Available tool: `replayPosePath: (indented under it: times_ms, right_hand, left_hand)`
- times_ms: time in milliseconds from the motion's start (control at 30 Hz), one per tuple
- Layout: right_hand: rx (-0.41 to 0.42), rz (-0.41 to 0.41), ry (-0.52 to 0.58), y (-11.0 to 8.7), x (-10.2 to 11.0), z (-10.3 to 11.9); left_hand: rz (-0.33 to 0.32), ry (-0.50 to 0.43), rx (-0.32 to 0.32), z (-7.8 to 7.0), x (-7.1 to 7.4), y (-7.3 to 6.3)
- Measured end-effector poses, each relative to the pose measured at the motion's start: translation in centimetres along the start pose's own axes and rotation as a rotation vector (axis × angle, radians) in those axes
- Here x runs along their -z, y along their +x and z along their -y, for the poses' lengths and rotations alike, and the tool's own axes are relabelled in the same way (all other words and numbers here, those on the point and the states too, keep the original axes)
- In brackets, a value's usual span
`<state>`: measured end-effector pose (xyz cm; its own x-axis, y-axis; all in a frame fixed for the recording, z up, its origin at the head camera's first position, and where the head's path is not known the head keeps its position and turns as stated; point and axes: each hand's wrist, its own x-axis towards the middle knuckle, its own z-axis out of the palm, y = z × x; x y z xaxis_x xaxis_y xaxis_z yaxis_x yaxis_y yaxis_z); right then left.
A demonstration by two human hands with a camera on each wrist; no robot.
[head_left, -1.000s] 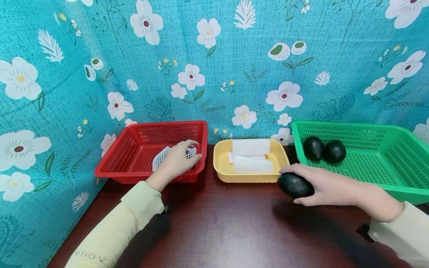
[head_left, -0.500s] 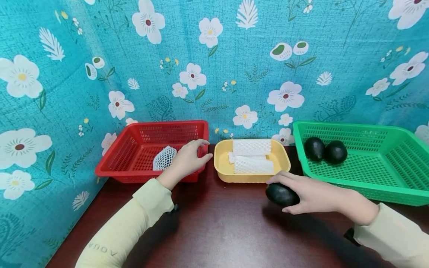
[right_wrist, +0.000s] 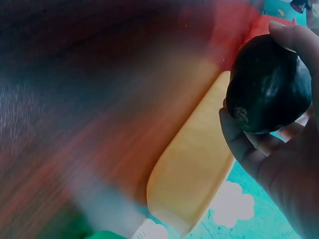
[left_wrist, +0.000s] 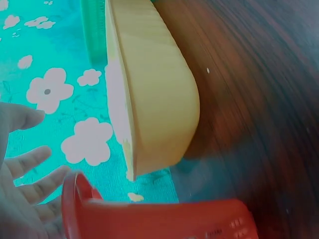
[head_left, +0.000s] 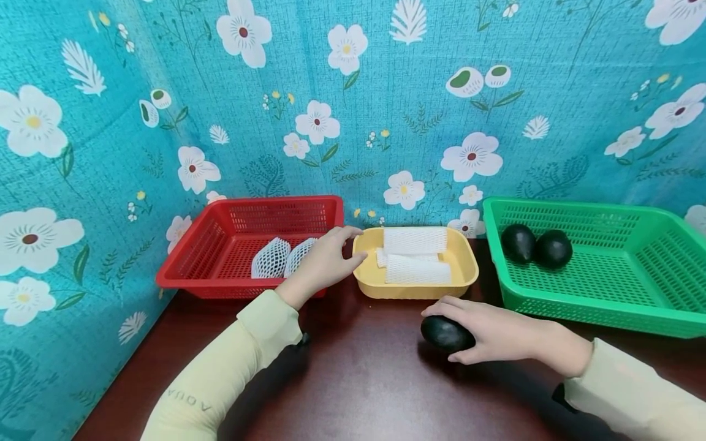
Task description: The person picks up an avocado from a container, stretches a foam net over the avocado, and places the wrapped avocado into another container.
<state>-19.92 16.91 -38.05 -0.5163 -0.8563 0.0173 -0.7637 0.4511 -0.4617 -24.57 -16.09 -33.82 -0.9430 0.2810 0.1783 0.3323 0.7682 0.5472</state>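
My right hand (head_left: 488, 327) grips a dark avocado (head_left: 447, 334) low over the table, in front of the yellow tray (head_left: 413, 293). In the right wrist view, thumb and fingers curl round the avocado (right_wrist: 269, 84). My left hand (head_left: 325, 260) holds nothing; its relaxed fingers hover over the gap between the red basket (head_left: 193, 278) and the tray. White foam net sleeves (head_left: 416, 269) lie flat in the tray. Two net-wrapped pieces, one of them a white netted bundle (head_left: 270, 260), sit in the red basket, the other partly hidden behind my left hand.
At the right stands a green basket (head_left: 607, 315) with two dark avocados (head_left: 535, 247) in its left part. A floral blue cloth (head_left: 375, 92) hangs behind the containers. The dark wooden table (head_left: 364, 380) spreads in front.
My right hand has carried the avocado left and nearer, from beside the green basket to before the tray. My left hand has moved right, out of the red basket, towards the tray.
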Motion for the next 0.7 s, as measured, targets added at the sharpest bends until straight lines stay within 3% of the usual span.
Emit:
replayPosePath:
  times_ms: [367, 700]
  right_hand:
    - [0.023, 0.021, -0.027, 1.0, -1.8, -0.3]
    - [0.066, -0.006, -0.021, 1.5, -2.8, -0.3]
  left_hand:
    - [0.052, -0.063, -0.050, -1.0, -1.7, 1.4]
    - [0.091, -0.131, -0.038, -0.8, -3.4, 2.4]
